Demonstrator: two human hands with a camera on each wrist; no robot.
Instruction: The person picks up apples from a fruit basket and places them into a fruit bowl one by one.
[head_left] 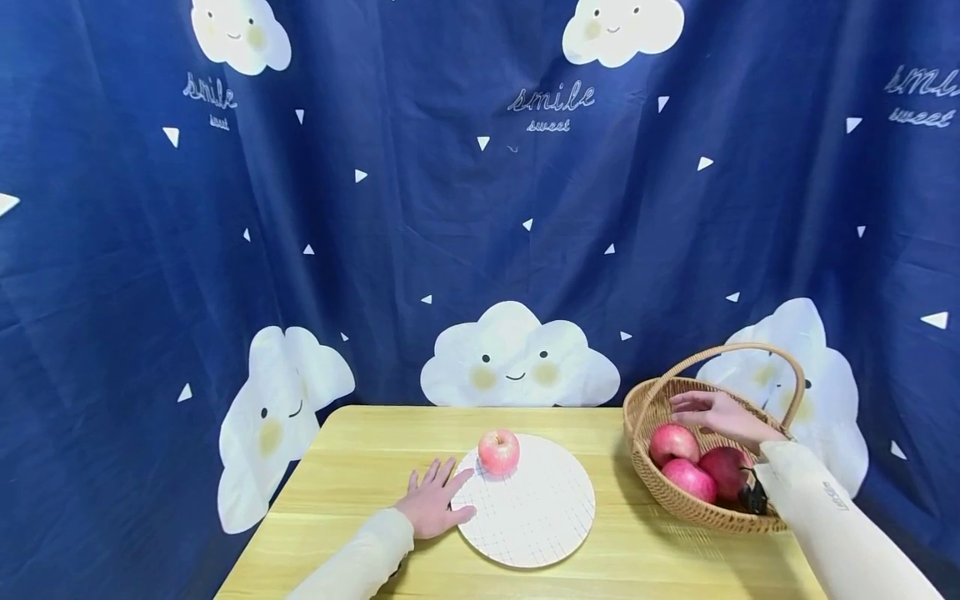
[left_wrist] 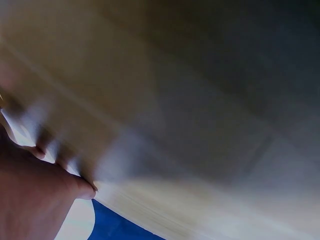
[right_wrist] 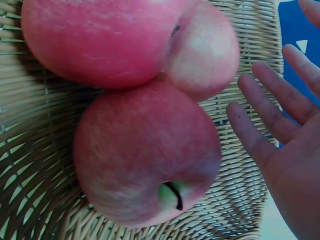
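A round white plate (head_left: 532, 517) with a faint grid pattern lies on the table, one pink-red apple (head_left: 498, 452) near its back left rim. My left hand (head_left: 431, 504) rests at the plate's left edge, fingers spread, thumb and forefinger reaching the rim. Over the wicker basket (head_left: 705, 521), my right hand (head_left: 720, 417) hovers with extended fingers and holds nothing. Three apples sit inside: a pink one (head_left: 688, 481), a lighter red one (head_left: 672, 443) and a darker red one (head_left: 726, 472). In the right wrist view, the fingers (right_wrist: 270, 115) are apart from the stemmed apple (right_wrist: 150, 155).
The basket's arched handle (head_left: 720, 348) rises behind and above my right hand. A light wooden table (head_left: 360, 450) carries everything. Behind it hangs a dark blue curtain (head_left: 465, 233) printed with clouds and triangles.
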